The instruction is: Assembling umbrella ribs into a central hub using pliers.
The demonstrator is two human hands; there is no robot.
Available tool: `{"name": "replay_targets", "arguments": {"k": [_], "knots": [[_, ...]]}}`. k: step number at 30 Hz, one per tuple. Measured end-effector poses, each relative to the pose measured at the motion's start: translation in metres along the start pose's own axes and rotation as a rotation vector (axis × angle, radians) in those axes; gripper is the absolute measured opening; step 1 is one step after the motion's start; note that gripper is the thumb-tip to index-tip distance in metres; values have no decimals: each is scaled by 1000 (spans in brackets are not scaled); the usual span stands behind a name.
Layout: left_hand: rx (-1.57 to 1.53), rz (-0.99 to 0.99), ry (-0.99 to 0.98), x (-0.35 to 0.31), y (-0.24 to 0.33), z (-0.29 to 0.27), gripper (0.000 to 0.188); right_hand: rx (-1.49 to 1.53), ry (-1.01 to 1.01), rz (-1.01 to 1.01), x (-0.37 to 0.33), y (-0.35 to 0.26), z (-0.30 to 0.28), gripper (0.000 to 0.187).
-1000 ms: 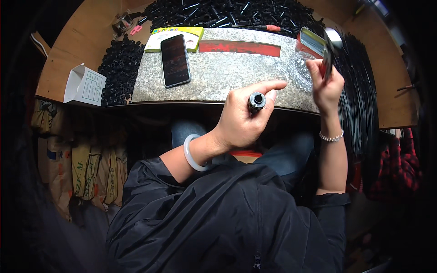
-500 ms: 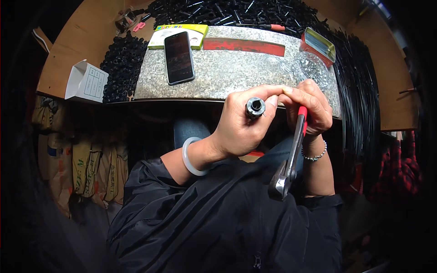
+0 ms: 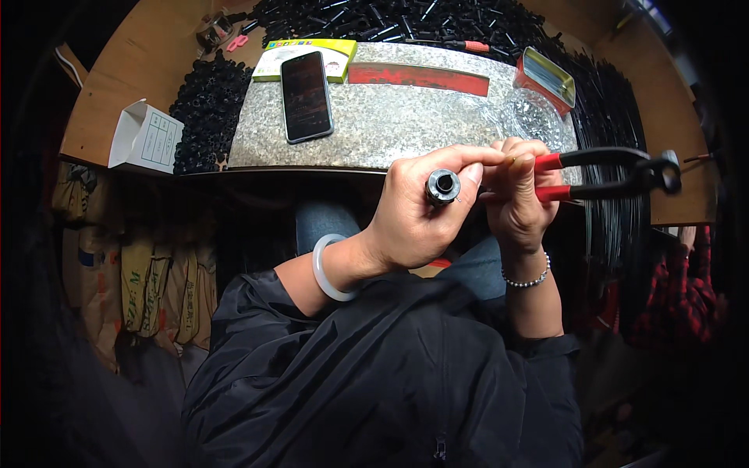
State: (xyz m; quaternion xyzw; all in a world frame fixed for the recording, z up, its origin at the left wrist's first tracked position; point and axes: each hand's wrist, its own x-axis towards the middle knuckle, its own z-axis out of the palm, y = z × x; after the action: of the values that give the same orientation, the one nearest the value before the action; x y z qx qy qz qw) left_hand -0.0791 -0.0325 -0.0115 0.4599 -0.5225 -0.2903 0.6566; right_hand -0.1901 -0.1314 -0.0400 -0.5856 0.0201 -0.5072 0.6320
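My left hand (image 3: 417,214) grips a small black tube with a metal ring end (image 3: 442,186), its open end facing up at me, in front of the table's near edge. My right hand (image 3: 515,199) is closed around the red handles of black pincers (image 3: 616,173), whose jaws point off to the right. Right fingertips meet the left index finger just beside the tube. A white bangle (image 3: 328,269) sits on my left wrist, a bead bracelet (image 3: 527,279) on the right.
A speckled stone slab (image 3: 390,121) lies on the wooden table (image 3: 148,54) with a dark phone (image 3: 306,95), a red strip (image 3: 417,76) and a small tin (image 3: 544,76). Heaps of black tubes (image 3: 207,109) surround it. A white carton (image 3: 144,139) stands at the left.
The right hand fetched the pincers from the slab's right end, first letting them hang down, and now holds them level pointing right. The left hand kept the tube and shifted slightly right.
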Motion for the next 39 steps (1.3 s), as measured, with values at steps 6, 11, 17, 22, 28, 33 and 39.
{"name": "replay_targets", "arguments": {"k": [6, 11, 17, 22, 28, 33, 39], "knots": [[77, 29, 81, -1, 4, -1, 24, 376, 19, 185, -3, -3, 10, 20], [101, 90, 49, -4, -1, -1, 27, 114, 201, 231, -9, -3, 19, 18], [138, -33, 61, -4, 11, 0, 24, -331, 209, -226, -4, 12, 11, 10], [28, 39, 124, -4, -4, 0, 20, -842, -22, -651, 14, -1, 0, 17], [15, 60, 121, -2, 1, 2, 19, -1045, -172, -824, 22, -13, -5, 27], [-82, -23, 107, -6, 0, 1, 17, -821, -171, -704, 20, -6, -5, 29], [-66, -1, 79, -6, -3, -2, 15, -747, -166, -681, 18, -2, -6, 24]]}}
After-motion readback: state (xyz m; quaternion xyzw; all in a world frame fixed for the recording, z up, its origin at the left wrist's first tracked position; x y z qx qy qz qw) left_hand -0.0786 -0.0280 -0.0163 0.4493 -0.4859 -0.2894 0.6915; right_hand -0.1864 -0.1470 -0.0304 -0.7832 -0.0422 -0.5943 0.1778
